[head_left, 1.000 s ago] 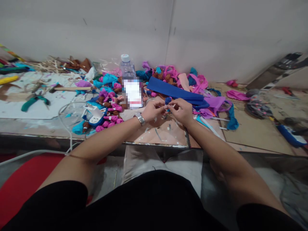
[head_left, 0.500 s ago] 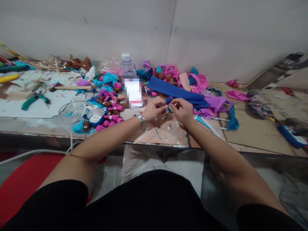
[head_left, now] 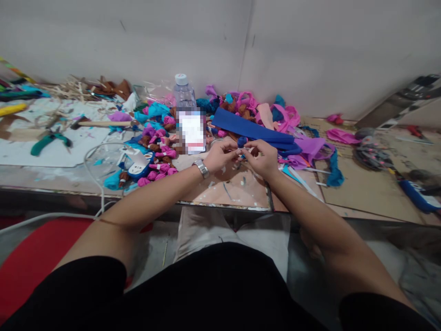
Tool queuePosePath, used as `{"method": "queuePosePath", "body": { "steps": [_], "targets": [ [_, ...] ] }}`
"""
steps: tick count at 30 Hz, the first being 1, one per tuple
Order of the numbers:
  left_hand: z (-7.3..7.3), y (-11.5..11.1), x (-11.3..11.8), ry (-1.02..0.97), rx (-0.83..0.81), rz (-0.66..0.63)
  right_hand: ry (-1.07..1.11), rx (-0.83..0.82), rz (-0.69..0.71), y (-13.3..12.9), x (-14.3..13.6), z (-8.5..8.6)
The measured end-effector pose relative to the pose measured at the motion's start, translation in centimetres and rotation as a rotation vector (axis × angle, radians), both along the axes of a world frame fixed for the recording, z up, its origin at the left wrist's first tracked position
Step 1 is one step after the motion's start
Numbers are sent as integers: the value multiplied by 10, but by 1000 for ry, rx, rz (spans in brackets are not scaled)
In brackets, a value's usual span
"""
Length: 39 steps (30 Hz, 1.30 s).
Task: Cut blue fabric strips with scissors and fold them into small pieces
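Observation:
A small dark blue crumpled bundle (head_left: 242, 141), which looks like paper or cloth, stands up between my two hands. My left hand (head_left: 222, 156), below the wristwatch, pinches at the bundle's lower end. From the other side my right hand (head_left: 260, 157) closes its thumb and fingers on the same spot. The fingertips of both hands meet just under the blue bundle and hide what lies between them. Right behind the hands lies a folded blue strip (head_left: 253, 127) of similar colour.
Left of my hands are a phone (head_left: 192, 133), a clear bottle (head_left: 185, 94), many pink and brown bundles (head_left: 161, 158) and a power strip (head_left: 140, 166) with its cable. Farther left lie a hammer (head_left: 105, 123) and green-handled pliers (head_left: 44, 144). Cardboard (head_left: 365, 193) covers the right side.
Both hands stay at nearly the same place, with the fingers shifted slightly around the lower end of the blue bundle. The view has moved a little.

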State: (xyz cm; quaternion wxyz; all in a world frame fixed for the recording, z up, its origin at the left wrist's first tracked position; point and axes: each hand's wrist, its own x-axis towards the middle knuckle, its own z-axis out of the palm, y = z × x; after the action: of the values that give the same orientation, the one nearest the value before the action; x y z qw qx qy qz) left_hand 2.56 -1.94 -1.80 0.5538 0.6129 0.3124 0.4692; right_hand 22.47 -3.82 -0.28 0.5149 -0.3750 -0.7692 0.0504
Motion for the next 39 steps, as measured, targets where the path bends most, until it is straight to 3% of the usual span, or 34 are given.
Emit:
{"method": "queuePosePath", "body": {
  "steps": [19,30,39],
  "targets": [
    [-8,4,-1,35,52,-16,38,-13,20,3,0,-4],
    [2,-4,0,61,59,14,71,27,67,2,-2,2],
    [1,-1,2,-37,-51,56,33,-19,29,2,-1,-2]
  ]
}}
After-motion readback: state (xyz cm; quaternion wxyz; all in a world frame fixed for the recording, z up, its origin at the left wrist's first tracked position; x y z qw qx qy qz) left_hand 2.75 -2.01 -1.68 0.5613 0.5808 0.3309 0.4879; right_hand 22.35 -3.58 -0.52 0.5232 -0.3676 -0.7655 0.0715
